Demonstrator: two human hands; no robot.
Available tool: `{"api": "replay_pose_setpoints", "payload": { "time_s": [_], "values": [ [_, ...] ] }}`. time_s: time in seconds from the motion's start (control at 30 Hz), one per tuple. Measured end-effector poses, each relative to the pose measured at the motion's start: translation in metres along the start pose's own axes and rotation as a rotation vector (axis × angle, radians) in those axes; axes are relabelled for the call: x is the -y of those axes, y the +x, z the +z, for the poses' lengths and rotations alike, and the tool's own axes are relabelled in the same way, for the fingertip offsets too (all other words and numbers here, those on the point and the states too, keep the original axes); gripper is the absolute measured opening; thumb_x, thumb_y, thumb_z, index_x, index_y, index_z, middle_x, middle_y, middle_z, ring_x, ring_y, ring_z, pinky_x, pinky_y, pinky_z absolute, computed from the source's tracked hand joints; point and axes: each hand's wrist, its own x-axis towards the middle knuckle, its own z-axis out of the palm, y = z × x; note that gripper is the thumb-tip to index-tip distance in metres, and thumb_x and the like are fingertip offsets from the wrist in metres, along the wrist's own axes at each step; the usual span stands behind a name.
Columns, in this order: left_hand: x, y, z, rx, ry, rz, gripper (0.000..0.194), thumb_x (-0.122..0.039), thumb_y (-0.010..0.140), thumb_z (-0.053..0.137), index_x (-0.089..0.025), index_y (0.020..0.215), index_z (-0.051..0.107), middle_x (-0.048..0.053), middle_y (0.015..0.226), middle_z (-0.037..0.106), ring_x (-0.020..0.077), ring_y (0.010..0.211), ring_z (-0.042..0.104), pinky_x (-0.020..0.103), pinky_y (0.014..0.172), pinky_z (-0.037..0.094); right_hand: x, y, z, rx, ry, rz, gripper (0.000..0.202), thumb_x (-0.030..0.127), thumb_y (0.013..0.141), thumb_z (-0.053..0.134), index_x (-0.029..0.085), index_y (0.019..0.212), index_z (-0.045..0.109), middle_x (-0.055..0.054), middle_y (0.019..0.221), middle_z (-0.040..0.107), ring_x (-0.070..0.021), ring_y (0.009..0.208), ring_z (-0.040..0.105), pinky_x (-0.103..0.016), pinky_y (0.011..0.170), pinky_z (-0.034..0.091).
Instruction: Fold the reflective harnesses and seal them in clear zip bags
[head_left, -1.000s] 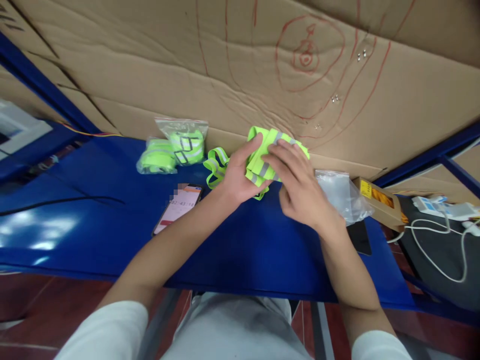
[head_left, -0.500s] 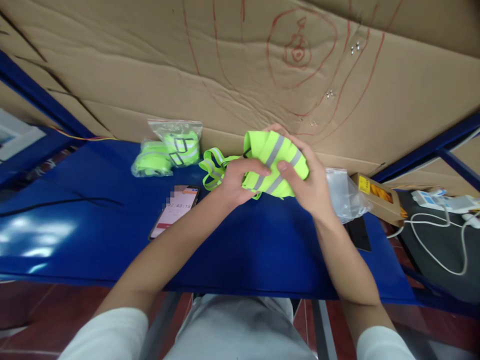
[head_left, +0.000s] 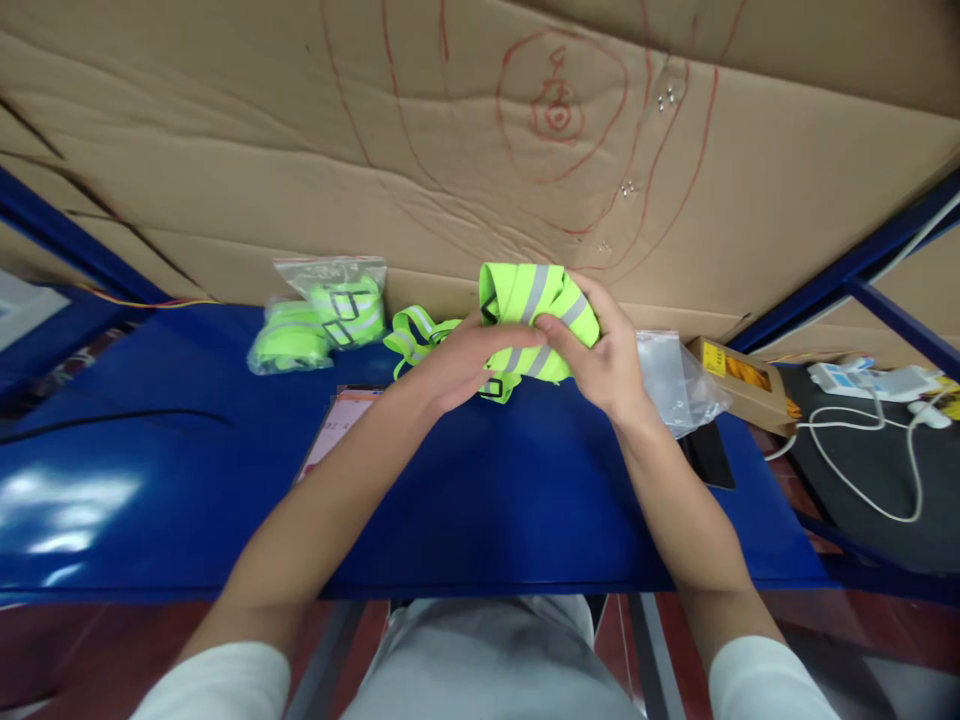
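Note:
A folded bundle of neon yellow-green reflective strap (head_left: 536, 290) with grey stripes is held up between my hands, above the back of the blue table. My right hand (head_left: 611, 350) is closed around its right side, thumb pressed on the front. On the left, my left hand (head_left: 476, 360) grips the bundle's lower left, its thumb lying across the front; its other fingers are mostly hidden. Loose strap loops (head_left: 411, 335) stick out behind my left wrist. Below that hand hangs a strap end with a black buckle (head_left: 492, 387).
Two clear bags of similar straps (head_left: 349, 310) lie at the back left. A phone (head_left: 334, 430) is partly behind my left forearm. To the right are a clear plastic bag (head_left: 671, 380), a dark flat object (head_left: 709, 455) and a cardboard box (head_left: 742, 385). Cardboard (head_left: 225, 180) stands behind the table.
The bundle looks more tightly folded, and my left hand has shifted across its lower front. The black buckle now shows beneath it. The whole view has turned slightly.

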Motion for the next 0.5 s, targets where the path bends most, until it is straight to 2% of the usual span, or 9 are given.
{"api": "replay_pose_setpoints", "payload": {
  "time_s": [0.07,0.23,0.3,0.37,0.43,0.47,0.5],
  "values": [
    [0.000,0.000,-0.001,0.037,0.066,-0.042,0.055,-0.022,0.063,0.093,-0.017,0.115,0.074,0.010,0.115,0.078,0.0332,0.112,0.072,0.045,0.094,0.058,-0.005,0.001,-0.001,-0.034,-0.036,-0.034,0.054,0.056,0.094,0.066,0.024,0.137,0.059,-0.009,0.138,0.066,-0.0288,0.129,0.062,-0.048,0.114,0.051],
    [0.009,0.003,0.003,-0.038,0.043,0.115,0.063,-0.022,0.056,0.100,-0.019,0.113,0.076,0.007,0.114,0.079,0.0304,0.118,0.071,0.040,0.102,0.055,-0.013,0.002,0.001,0.078,0.039,-0.039,0.057,0.060,0.098,0.057,0.027,0.144,0.055,-0.007,0.150,0.059,-0.0264,0.144,0.052,-0.048,0.124,0.040],
    [0.015,0.005,0.005,-0.081,0.010,0.112,0.065,-0.024,0.055,0.100,-0.021,0.116,0.076,0.007,0.115,0.079,0.0316,0.121,0.069,0.042,0.104,0.056,-0.018,0.005,-0.001,0.167,0.120,-0.044,0.060,0.065,0.103,0.043,0.027,0.148,0.053,-0.007,0.158,0.052,-0.0239,0.149,0.047,-0.046,0.125,0.039],
    [0.021,0.005,0.004,-0.148,-0.029,0.069,0.064,-0.024,0.054,0.101,-0.021,0.113,0.077,0.007,0.114,0.080,0.0332,0.123,0.069,0.042,0.104,0.057,-0.026,0.007,-0.008,0.247,0.172,-0.011,0.067,0.066,0.107,0.018,0.028,0.153,0.049,-0.007,0.161,0.050,-0.0216,0.145,0.051,-0.044,0.119,0.045],
    [0.026,0.002,-0.002,-0.201,-0.064,-0.005,0.058,-0.023,0.053,0.101,-0.021,0.107,0.078,0.008,0.113,0.080,0.0347,0.123,0.069,0.042,0.101,0.059,-0.041,0.006,-0.023,0.218,0.085,0.053,0.072,0.064,0.107,0.007,0.027,0.153,0.049,-0.010,0.155,0.056,-0.0219,0.135,0.060,-0.043,0.111,0.051],
    [0.029,-0.002,-0.006,-0.214,-0.079,-0.036,0.055,-0.023,0.054,0.100,-0.021,0.105,0.079,0.007,0.113,0.080,0.0349,0.123,0.069,0.041,0.100,0.060,-0.051,0.002,-0.031,0.161,-0.033,0.091,0.071,0.064,0.107,0.012,0.025,0.152,0.050,-0.012,0.151,0.059,-0.0235,0.131,0.062,-0.045,0.110,0.051],
    [0.032,-0.006,-0.012,-0.213,-0.093,-0.057,0.052,-0.025,0.057,0.099,-0.022,0.105,0.079,0.007,0.113,0.080,0.0347,0.124,0.069,0.040,0.099,0.061,-0.062,-0.004,-0.041,0.077,-0.206,0.128,0.067,0.065,0.107,0.024,0.022,0.148,0.055,-0.015,0.146,0.062,-0.0262,0.129,0.063,-0.047,0.110,0.050]
  ]
}}
